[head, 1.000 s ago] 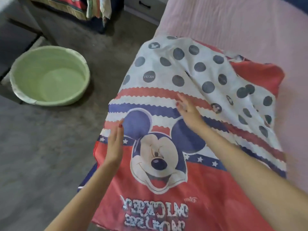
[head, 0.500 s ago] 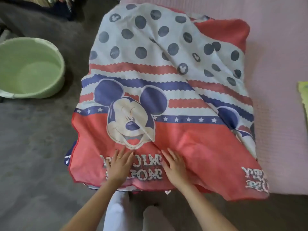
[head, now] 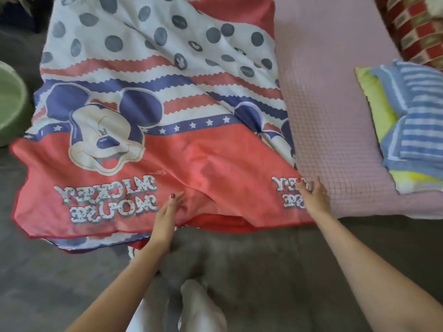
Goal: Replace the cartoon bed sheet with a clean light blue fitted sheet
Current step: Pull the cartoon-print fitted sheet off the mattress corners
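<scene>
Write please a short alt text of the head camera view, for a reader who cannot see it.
Two bare hands rest flat on a folded cartoon bed sheet at the edge of a pink mattress: the left hand near its red hem, the right hand on its corner. Folded striped blue and yellow linens lie to the right, and a green basin sits at the left.

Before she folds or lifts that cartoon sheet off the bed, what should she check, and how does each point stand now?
1. Left hand on the cartoon sheet: ok, lying flat.
2. Right hand at the sheet's right edge: ok.
3. Firm grip taken: not ok, fingers look straight.
4. Sheet lying smooth: not ok, creased at the middle.
5. Folded linens clear of the sheet: ok.
6. Light blue fitted sheet among them: cannot tell.
</scene>
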